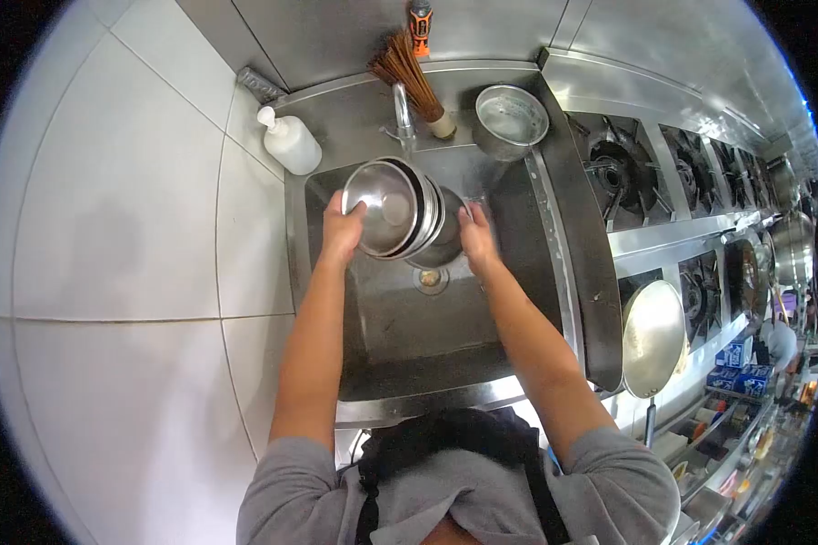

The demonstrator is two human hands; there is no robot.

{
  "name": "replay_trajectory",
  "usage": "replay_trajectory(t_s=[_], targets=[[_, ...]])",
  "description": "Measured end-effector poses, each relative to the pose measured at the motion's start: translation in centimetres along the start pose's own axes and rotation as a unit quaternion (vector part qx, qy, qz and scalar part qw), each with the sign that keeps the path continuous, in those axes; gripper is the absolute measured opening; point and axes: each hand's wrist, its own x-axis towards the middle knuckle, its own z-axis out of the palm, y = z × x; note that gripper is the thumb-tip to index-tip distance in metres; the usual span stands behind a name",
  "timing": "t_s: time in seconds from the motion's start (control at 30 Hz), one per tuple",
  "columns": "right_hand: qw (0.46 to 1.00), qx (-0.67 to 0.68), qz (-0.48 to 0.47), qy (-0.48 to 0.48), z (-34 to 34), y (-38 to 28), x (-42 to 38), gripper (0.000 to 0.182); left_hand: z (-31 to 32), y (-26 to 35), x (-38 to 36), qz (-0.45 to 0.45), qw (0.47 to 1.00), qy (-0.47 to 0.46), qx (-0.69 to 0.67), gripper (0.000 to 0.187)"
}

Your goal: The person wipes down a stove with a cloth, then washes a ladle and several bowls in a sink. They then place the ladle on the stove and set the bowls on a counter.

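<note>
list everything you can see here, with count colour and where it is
steel bowls: a nested stack, count unclear, silver, held tilted over the sink
sink: one, steel, centre
drain: one, sink floor
tap: one, silver, behind the sink
soap bottle: one, white, back left corner of the sink rim
brush: one, brown bristles, by the tap
pot: one, steel, back right of the sink rim
wok burners: a row, dark, right
round pan: one, silver, lower right
wall tiles: white, left
left hand: on the stack's left edge
right hand: on the stack's right side
</note>
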Motion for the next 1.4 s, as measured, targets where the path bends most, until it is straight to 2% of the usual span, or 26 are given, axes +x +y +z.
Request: replay_trajectory(t_s=[0.03, 0.1, 0.13, 0.17, 0.23, 0.3, 0.37, 0.43, 0.47, 0.53, 0.57, 0.63, 0.7, 0.77, 0.83, 0.9, 0.97, 1.0, 1.03, 1.1, 1.13, 1.17, 1.23, 1.3, 1.33, 1.4], targets=[[1.000, 0.004, -0.001, -0.002, 1.1, -1.6, -0.7, 0.055, 0.0, 0.3, -0.4, 0.058, 0.995, 0.025, 0.083, 0.041], [0.978, 0.154, 0.140, -0.011, 2.8, -4.5, -1.7, 0.065, -0.3, -0.4, -0.3, 0.080, 0.990, 0.036, 0.110, 0.046], [0.988, 0.115, 0.093, -0.046, 3.3, -2.8, -0.3, 0.072, -0.5, -0.9, -0.2, 0.097, 0.985, 0.044, 0.134, 0.051], [0.987, 0.119, 0.095, -0.047, 3.4, -2.0, -0.2, 0.072, -1.0, -1.4, -0.1, 0.097, 0.985, 0.044, 0.139, 0.051], [0.965, 0.197, 0.123, -0.120, 3.5, -4.9, -1.9, 0.074, -1.7, -1.7, 0.2, 0.108, 0.976, 0.030, 0.188, 0.050], [0.967, 0.199, 0.129, -0.095, 4.3, -2.9, -0.6, 0.075, -2.2, -3.3, 1.4, 0.129, 0.966, 0.065, 0.216, 0.048], [0.900, 0.301, 0.179, -0.260, 4.8, 0.6, 1.6, 0.074, -2.9, -4.7, 2.2, 0.150, 0.953, 0.101, 0.241, 0.046], [0.917, 0.275, 0.192, -0.217, 4.7, -2.2, -0.1, 0.071, -3.4, -4.6, 2.5, 0.088, 0.976, 0.063, 0.191, 0.042], [0.925, 0.269, 0.155, -0.220, 4.6, -2.4, -0.2, 0.071, -3.5, -4.5, 2.3, 0.087, 0.975, 0.061, 0.196, 0.042], [0.931, 0.264, 0.104, -0.230, 4.1, -2.8, 0.2, 0.067, -3.6, -2.8, 0.8, -0.021, 1.000, 0.002, 0.007, 0.035], [0.931, 0.266, 0.105, -0.229, 4.0, -3.1, 0.4, 0.067, -3.5, -2.2, 0.0, -0.021, 1.000, 0.000, 0.010, 0.035], [0.960, 0.177, 0.094, -0.198, 3.6, -3.4, 1.3, 0.061, -3.5, -1.8, -1.3, -0.126, 0.982, 0.020, -0.138, 0.034], [0.967, 0.154, 0.071, -0.191, 3.3, -3.4, 2.4, 0.057, -4.2, -2.8, -1.5, -0.149, 0.973, 0.019, -0.174, 0.035], [0.978, 0.020, 0.016, -0.209, 3.0, -2.8, 4.2, 0.050, -4.7, -4.5, -2.1, -0.173, 0.961, 0.018, -0.215, 0.037], [0.970, -0.032, 0.002, -0.242, 2.4, -5.6, 4.2, 0.047, -5.1, -6.3, -2.9, -0.168, 0.926, 0.003, -0.339, 0.041], [0.958, -0.086, -0.011, -0.273, 2.2, -8.6, 4.2, 0.046, -5.3, -9.6, -2.6, -0.158, 0.919, 0.001, -0.362, 0.047], [0.911, -0.255, -0.071, -0.316, 2.9, -11.1, 4.4, 0.047, -5.9, -13.7, -1.4, -0.146, 0.876, -0.044, -0.458, 0.049], [0.879, -0.313, -0.150, -0.328, 2.6, -14.9, 2.5, 0.053, -4.7, -12.1, -2.3, -0.151, 0.880, -0.029, -0.450, 0.049], [0.876, -0.319, -0.151, -0.330, 3.4, -14.6, 2.9, 0.053, -4.0, -11.3, -2.8, -0.149, 0.877, -0.027, -0.456, 0.049], [0.801, -0.400, -0.375, -0.241, 5.0, -13.2, 4.1, 0.057, -2.9, -10.6, -3.5, -0.160, 0.864, -0.013, -0.477, 0.047], [0.797, -0.404, -0.378, -0.244, 5.5, -13.7, 3.8, 0.057, -2.1, -10.8, -3.7, -0.111, 0.877, -0.015, -0.468, 0.047], [0.772, -0.448, -0.398, -0.213, 5.9, -14.2, 3.5, 0.056, -1.6, -10.9, -3.8, -0.108, 0.874, -0.013, -0.474, 0.047], [0.743, -0.491, -0.417, -0.184, 6.6, -16.1, 1.4, 0.054, -0.9, -11.2, -4.1, -0.137, 0.848, -0.017, -0.512, 0.046], [0.718, -0.563, -0.400, -0.088, 7.0, -18.3, -0.9, 0.037, -0.4, -11.7, -4.2, -0.148, 0.855, 0.001, -0.496, 0.046], [0.715, -0.566, -0.401, -0.089, 7.0, -18.0, -1.2, 0.037, -0.1, -12.1, -4.5, -0.181, 0.855, -0.025, -0.485, 0.047], [0.671, -0.542, -0.506, 0.008, 6.7, -16.9, -1.3, 0.037, 1.0, -13.6, -4.5, -0.214, 0.845, -0.047, -0.488, 0.042]])
